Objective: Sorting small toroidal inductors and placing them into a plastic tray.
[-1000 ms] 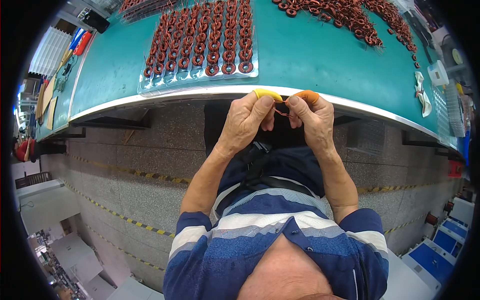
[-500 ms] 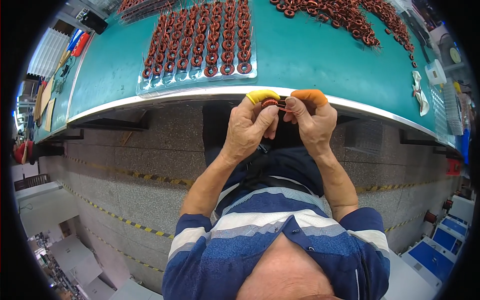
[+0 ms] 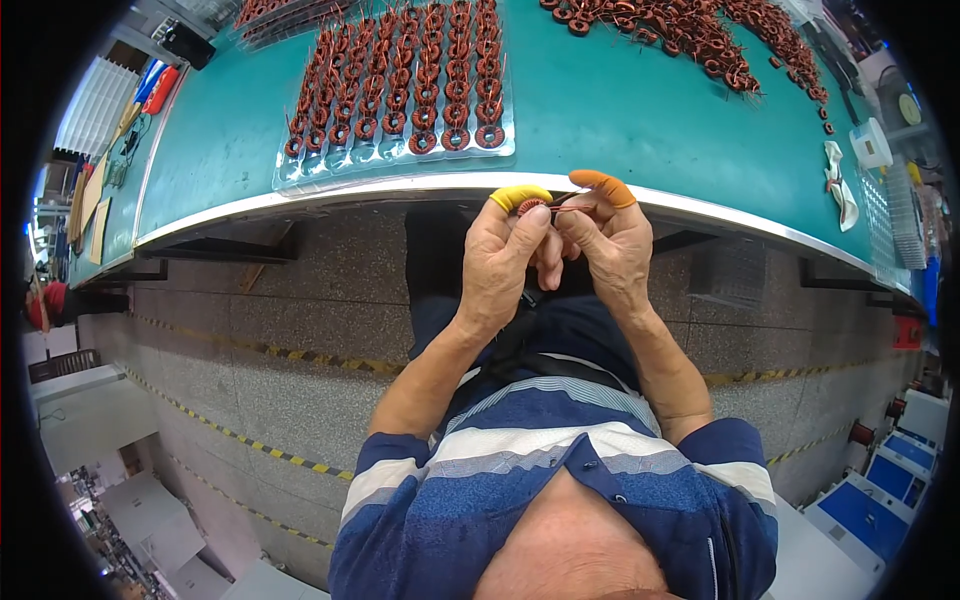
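My left hand (image 3: 495, 265) pinches a copper-wound ring coil (image 3: 531, 204) between its thumb and a forefinger in a yellow finger cot (image 3: 519, 196). Reddish wire leads (image 3: 572, 209) stick out from the coil to the right. My right hand (image 3: 618, 250) has its thumb against these leads, and its fingers behind partly hide them. An orange finger cot (image 3: 603, 186) covers its forefinger, which arches above the thumb. Both hands are close together just off the table's front edge. Beyond them on the left, a clear plastic tray (image 3: 395, 157) holds rows of similar coils.
The green table (image 3: 560, 130) has a pale front edge (image 3: 400, 184). A heap of loose coils (image 3: 690, 45) lies at the far right. Nearer the right end are a white cloth (image 3: 840, 188), a white tub (image 3: 871, 145) and stacked clear trays (image 3: 903, 217).
My right hand has shifted left, nearer the left hand, and its forefinger has lifted into an arch. The left hand still grips the coil, having barely moved.
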`<action>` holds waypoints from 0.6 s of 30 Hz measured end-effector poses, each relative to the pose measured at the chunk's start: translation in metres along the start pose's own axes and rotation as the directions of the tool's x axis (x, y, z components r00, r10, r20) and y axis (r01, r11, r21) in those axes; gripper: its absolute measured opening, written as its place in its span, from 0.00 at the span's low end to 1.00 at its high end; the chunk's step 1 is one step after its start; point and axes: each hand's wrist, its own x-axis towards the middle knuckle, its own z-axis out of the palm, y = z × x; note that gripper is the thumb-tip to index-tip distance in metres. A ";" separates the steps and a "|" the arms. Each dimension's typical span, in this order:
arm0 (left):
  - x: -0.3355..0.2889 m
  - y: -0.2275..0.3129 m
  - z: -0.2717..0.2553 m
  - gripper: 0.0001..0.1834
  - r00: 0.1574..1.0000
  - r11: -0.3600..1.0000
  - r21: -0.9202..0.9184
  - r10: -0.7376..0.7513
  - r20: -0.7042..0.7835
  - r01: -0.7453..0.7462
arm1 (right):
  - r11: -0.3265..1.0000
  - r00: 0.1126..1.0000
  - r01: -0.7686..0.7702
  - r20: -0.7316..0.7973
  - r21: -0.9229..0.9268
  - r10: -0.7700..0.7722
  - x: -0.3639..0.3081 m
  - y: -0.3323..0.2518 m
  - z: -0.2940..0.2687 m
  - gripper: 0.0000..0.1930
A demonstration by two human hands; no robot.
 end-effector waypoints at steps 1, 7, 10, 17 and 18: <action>0.000 -0.001 0.000 0.12 1.000 1.000 -0.012 -0.023 0.008 0.023 | 1.000 1.000 0.001 -0.019 0.019 -0.001 0.000 -0.001 0.002 0.17; -0.003 -0.002 0.003 0.11 0.999 0.999 -0.043 -0.011 -0.040 0.009 | 0.998 0.994 0.058 -0.085 -0.039 -0.061 -0.007 -0.003 0.006 0.07; -0.005 -0.001 0.009 0.10 0.997 0.993 -0.117 -0.002 -0.073 -0.007 | 0.961 0.973 0.178 -0.104 -0.214 -0.204 -0.012 -0.004 0.009 0.07; 0.002 0.007 0.011 0.11 0.994 0.988 -0.140 -0.074 -0.086 0.062 | 0.990 0.987 0.138 -0.075 -0.019 -0.139 -0.003 -0.002 0.003 0.08; 0.002 0.008 0.013 0.11 0.992 0.988 -0.137 -0.078 -0.096 0.064 | 0.983 0.984 0.175 -0.024 -0.048 -0.176 -0.002 0.000 -0.001 0.08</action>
